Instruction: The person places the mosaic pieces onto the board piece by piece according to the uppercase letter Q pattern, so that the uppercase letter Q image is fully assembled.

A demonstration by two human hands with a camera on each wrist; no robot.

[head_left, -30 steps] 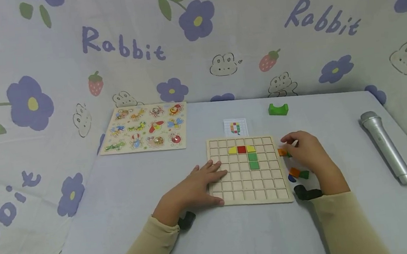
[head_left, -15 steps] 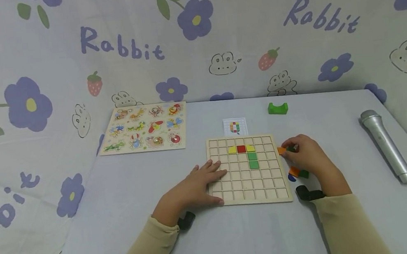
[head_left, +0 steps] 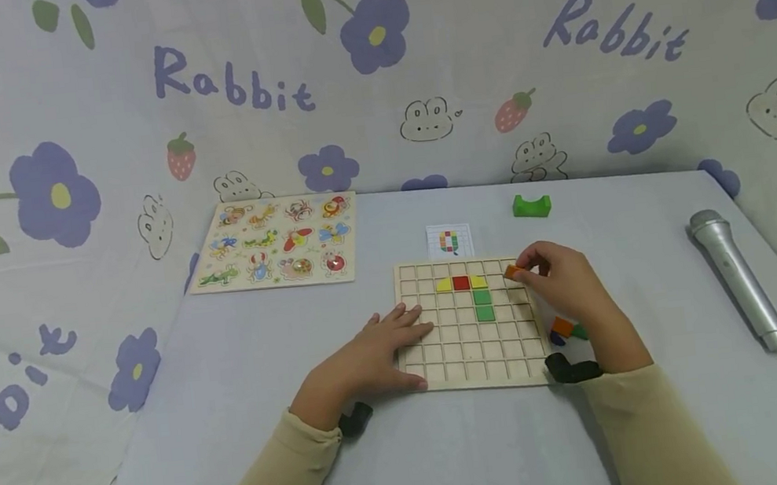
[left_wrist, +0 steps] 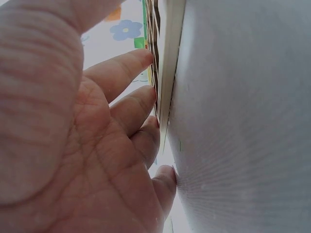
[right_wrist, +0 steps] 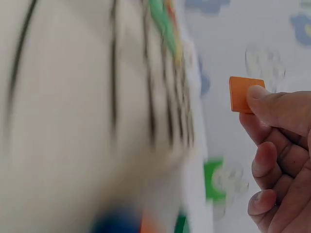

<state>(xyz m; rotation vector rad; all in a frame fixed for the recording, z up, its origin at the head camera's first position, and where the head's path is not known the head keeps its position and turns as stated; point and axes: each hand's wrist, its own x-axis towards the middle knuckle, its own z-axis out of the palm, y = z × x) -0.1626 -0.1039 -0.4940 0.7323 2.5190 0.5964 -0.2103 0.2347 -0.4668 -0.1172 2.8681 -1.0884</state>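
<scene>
Orange tile [head_left: 512, 271] over grid board [head_left: 471, 354]
I see right fingers [right_wrist: 279, 108] pinching it; left fingers [head_left: 412, 335] lying spread on the board

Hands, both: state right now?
Left hand: open, resting on the board's left edge.
Right hand: closed, pinching an orange tile over the board's far right corner.

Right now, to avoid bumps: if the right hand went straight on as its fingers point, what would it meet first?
Leading with its orange tile, the right hand would probably meet the nearer yellow piece on the grid board, though, depth being unclear, it may pass over.
</scene>
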